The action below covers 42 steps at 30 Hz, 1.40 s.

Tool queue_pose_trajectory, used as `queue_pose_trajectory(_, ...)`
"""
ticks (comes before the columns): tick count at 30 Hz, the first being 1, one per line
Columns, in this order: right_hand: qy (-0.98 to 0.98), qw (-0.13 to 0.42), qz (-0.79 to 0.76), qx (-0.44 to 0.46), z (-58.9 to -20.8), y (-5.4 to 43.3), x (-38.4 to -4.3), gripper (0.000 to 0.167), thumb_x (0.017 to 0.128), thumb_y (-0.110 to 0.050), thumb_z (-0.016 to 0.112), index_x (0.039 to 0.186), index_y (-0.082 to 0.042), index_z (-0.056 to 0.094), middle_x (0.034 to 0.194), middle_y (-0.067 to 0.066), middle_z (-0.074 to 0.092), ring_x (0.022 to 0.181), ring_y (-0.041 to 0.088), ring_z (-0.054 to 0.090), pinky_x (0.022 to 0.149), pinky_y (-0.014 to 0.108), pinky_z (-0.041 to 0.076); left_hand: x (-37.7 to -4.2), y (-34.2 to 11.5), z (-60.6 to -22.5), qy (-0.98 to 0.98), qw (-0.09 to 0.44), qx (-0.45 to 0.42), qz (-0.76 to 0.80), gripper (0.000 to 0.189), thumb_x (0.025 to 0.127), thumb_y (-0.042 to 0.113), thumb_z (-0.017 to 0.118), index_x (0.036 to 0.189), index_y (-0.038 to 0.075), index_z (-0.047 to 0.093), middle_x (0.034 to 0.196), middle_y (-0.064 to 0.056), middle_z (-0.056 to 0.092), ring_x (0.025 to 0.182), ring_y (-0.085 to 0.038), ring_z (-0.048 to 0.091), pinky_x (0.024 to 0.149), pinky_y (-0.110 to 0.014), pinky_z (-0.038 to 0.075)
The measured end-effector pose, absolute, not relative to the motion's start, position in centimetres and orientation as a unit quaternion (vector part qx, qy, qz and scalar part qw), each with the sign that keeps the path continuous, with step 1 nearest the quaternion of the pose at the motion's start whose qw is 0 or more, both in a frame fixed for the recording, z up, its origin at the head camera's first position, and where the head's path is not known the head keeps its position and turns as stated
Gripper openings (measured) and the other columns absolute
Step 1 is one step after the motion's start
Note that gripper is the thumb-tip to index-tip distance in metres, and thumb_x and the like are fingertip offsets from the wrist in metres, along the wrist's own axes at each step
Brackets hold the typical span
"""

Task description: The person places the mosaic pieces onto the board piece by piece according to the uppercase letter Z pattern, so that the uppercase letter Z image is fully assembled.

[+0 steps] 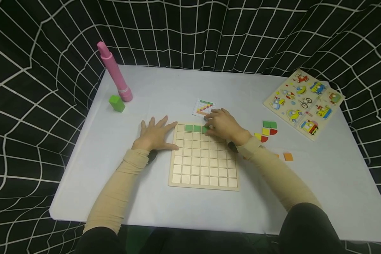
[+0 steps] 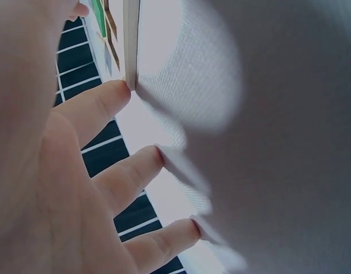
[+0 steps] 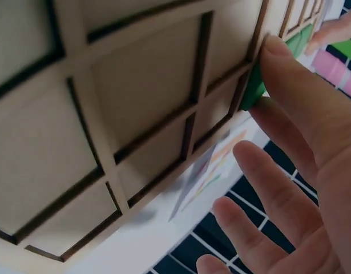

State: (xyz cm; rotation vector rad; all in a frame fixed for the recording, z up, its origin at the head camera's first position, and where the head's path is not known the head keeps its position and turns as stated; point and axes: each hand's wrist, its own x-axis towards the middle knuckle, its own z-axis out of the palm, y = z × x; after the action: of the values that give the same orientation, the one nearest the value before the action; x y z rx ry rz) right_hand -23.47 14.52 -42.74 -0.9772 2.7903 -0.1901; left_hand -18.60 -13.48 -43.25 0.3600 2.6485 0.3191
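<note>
Under the board (image 1: 204,161), white tabletop (image 1: 241,88); beyond, gridded drapes (image 1: 203,37).

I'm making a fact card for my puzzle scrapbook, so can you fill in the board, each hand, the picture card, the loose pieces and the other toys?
Board: wooden grid, two green tiles plainly seen in its top row
Left hand: spread, touching the board's left edge
Right hand: pinching another green tile at the top row
Picture card: beyond the board
Loose pieces: green, yellow, red, orange; some partly hidden
Other toys: pink tube, green block, picture puzzle
</note>
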Motion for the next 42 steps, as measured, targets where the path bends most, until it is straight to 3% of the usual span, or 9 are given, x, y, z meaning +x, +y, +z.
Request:
queue_pose_trajectory(7, 0.951, 0.083, -0.074, -0.287, -42.7, 14.2, -23.2, 0.037, 0.081, -0.038, 0.085, 0.107, -0.012, 0.083, 0.139, 0.012, 0.069, 0.139, 0.043, 0.056, 0.12, 0.068, 0.036, -18.6, -13.5, -43.3, 0.959, 0.222, 0.136, 0.108, 0.103, 0.081, 0.072, 0.072, 0.165, 0.033, 0.026, 0.176, -0.01, 0.012, 0.156, -0.059, 0.008, 0.121, -0.082, 0.005)
queue_pose_trajectory(14, 0.961, 0.053, -0.095, -0.254, -42.6, 15.5, -23.3, 0.044, 0.081, -0.036, 0.088, 0.114, -0.008, 0.08, 0.137, 0.012, 0.071, 0.135, 0.037, 0.06, 0.12, 0.07, 0.034, -18.5, -13.5, -43.3, 0.96, 0.22, 0.134, 0.109, 0.103, 0.081, 0.072, 0.072, 0.164, 0.033, 0.026, 0.176, -0.01, 0.012, 0.156, -0.059, 0.008, 0.121, -0.081, 0.005)
queue_pose_trajectory(30, 0.986, 0.08, -0.111, -0.099, -41.9, 28.0, -23.4, 0.037, 0.095, -0.019, 0.074, 0.129, -0.004, 0.07, 0.152, 0.026, 0.052, 0.143, 0.05, 0.043, 0.121, 0.078, 0.015, -18.5, -13.5, -43.5, 0.96, 0.215, 0.132, 0.118, 0.103, 0.081, 0.07, 0.074, 0.164, 0.032, 0.029, 0.176, -0.01, 0.014, 0.156, -0.06, 0.008, 0.121, -0.081, 0.005)
queue_pose_trajectory(42, 0.989, 0.109, -0.085, -0.057, -42.8, 32.6, -22.8, 0.033, 0.097, -0.016, 0.07, 0.126, -0.001, 0.071, 0.153, 0.032, 0.047, 0.142, 0.057, 0.039, 0.116, 0.082, 0.018, -18.5, -13.5, -43.5, 0.96, 0.211, 0.13, 0.126, 0.103, 0.08, 0.069, 0.075, 0.164, 0.031, 0.029, 0.176, -0.011, 0.014, 0.156, -0.06, 0.007, 0.121, -0.081, 0.004)
